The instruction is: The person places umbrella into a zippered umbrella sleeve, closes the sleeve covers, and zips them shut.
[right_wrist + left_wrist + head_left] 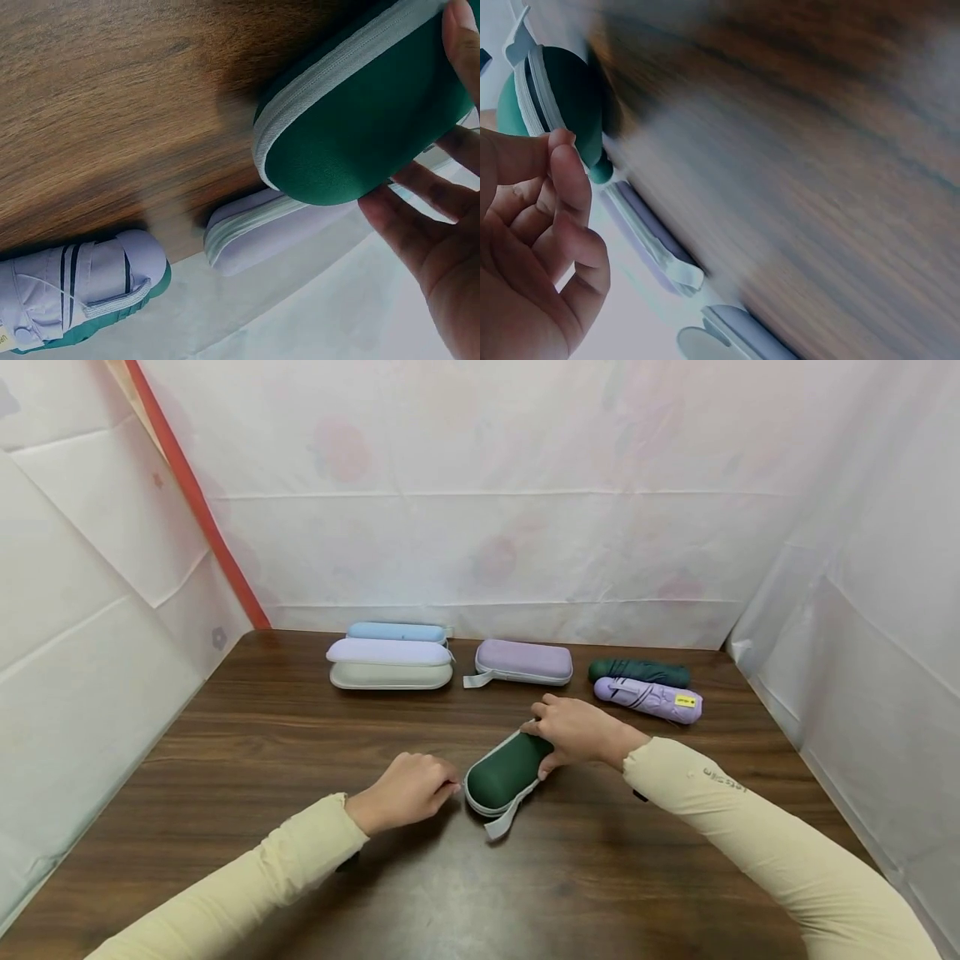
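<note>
A dark green hard zip case (508, 774) with a light grey zip band lies slanted on the brown table, its fabric tab toward me. My right hand (581, 731) grips its far end, thumb on one side and fingers on the other. At the near left end is my left hand (408, 791), with thumb and index finger pinched together at the zip seam. In the left wrist view, a dark gap shows between the two zip bands (540, 90) there. The fingertips hide the zipper pull.
Along the back stand a light blue case (396, 632), a pale lavender case (388, 652) with a cream part (391, 677) below it, and a mauve zip case (523, 661). A green folded umbrella (648, 672) and a lilac one (651, 700) lie at back right.
</note>
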Tool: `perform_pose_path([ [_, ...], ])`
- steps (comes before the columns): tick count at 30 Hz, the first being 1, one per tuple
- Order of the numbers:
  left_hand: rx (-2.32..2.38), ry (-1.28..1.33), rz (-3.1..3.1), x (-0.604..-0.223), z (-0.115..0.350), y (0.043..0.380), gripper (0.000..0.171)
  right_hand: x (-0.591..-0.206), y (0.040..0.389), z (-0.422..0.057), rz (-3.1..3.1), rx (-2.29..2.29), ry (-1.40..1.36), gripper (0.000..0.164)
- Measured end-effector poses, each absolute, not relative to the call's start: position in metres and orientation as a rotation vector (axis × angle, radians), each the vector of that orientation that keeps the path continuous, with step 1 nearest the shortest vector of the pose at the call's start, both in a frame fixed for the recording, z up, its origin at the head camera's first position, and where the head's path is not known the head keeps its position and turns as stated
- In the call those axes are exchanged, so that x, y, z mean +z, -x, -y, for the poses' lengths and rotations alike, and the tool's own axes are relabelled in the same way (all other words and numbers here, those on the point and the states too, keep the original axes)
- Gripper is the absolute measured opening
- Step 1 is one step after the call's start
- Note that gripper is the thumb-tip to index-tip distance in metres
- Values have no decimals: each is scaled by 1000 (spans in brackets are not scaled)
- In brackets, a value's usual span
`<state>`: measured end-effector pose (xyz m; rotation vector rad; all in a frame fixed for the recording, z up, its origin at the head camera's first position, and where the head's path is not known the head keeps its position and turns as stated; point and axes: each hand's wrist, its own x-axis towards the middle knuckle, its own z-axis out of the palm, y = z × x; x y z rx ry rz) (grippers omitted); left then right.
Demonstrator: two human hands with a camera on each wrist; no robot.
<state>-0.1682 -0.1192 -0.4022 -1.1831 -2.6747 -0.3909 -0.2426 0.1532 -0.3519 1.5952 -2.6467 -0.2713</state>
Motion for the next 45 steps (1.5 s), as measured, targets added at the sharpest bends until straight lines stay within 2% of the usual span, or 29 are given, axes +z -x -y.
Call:
perform_pose_path([
  [21,-382,1141,2638,-406,112,173,17,-355,224,-145,2754,-343,-1284,64],
  [27,-376,1114,2657,-405,106,173,19,-355,220,-143,2779,-326,-1240,62],
  [36,-306,1132,2620,-405,94,171,35,-359,220,-139,2753,-317,-1237,65],
  [42,-311,1147,2603,-411,103,175,11,-367,223,-156,2773,-263,-1231,74],
  [45,-370,1071,2656,-414,111,181,6,-370,223,-173,2842,-174,-1250,78],
])
